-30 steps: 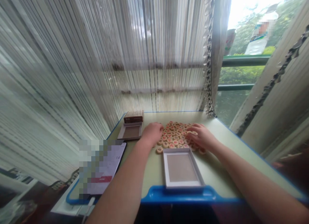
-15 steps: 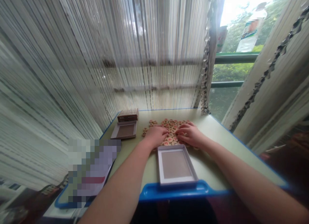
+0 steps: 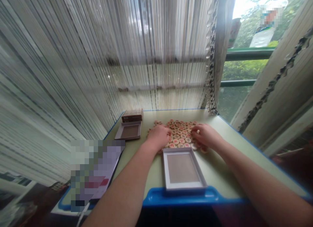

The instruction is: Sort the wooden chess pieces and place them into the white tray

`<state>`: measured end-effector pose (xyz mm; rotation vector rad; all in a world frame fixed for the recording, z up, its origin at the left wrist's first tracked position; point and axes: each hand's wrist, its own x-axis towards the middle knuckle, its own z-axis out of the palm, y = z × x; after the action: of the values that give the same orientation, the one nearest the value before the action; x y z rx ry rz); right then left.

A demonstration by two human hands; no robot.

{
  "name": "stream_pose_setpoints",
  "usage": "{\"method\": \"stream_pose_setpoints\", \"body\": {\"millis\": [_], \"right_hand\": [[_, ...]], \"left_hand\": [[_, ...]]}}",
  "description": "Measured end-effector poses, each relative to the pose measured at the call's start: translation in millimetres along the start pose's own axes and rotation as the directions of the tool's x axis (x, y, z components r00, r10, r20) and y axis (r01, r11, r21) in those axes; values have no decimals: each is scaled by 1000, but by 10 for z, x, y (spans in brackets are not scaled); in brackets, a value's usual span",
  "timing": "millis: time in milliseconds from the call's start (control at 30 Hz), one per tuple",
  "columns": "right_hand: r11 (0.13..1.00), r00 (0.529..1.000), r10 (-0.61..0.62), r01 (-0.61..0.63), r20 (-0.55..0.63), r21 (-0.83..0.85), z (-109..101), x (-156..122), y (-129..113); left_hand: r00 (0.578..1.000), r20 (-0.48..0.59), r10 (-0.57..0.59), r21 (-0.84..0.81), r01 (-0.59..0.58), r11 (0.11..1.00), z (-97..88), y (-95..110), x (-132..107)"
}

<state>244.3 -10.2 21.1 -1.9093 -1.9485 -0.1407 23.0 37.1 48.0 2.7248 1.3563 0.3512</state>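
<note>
Many round wooden Chinese chess pieces with red and dark characters lie in a loose cluster on the table. My left hand rests at the left side of the cluster, knuckles up, fingers loosely bent over and against the pieces. At the right side is my right hand, its fingers bent toward the pieces and apart, with some pieces partly hidden beneath it. No piece is seen gripped in either hand. Just in front of the cluster, nearest me, stands a shallow open box tray with nothing in it.
At the back left lie a second open box tray and closed boxes. A tablet-like screen, partly blurred out, is left of my arm. The table has a blue edge. String curtains hang behind; a bottle stands by the window.
My right hand has moved right, away from my left hand, widening the gap and showing more pieces between them. The view has shifted slightly.
</note>
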Motion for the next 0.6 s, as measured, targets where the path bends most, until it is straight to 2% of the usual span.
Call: {"method": "stream_pose_setpoints", "body": {"millis": [100,200,267,333,433,500,600], "right_hand": [[999,999,-25,25,26,25,-3,9,10],[997,998,-58,58,3,48,17,30,51],[998,999,-23,25,-22,60,22,47,104],[997,997,60,-59,-42,46,13,59,160],[984,984,180,-180,-7,11,-17,58,198],[982,982,187,-187,33,9,-29,51,181],[993,992,121,-121,37,11,-17,47,131]], "left_hand": [[998,50,-45,-7,46,999,-12,9,-2],[998,55,-33,-16,34,999,-14,9,5],[1000,22,-22,-17,22,1000,1,6,9],[999,-36,-2,-14,1,1000,30,2,14],[993,-96,72,-16,-74,997,81,-7,25],[988,-104,113,-29,-117,993,106,-13,33],[987,-109,119,-46,-124,991,124,-15,41]]}}
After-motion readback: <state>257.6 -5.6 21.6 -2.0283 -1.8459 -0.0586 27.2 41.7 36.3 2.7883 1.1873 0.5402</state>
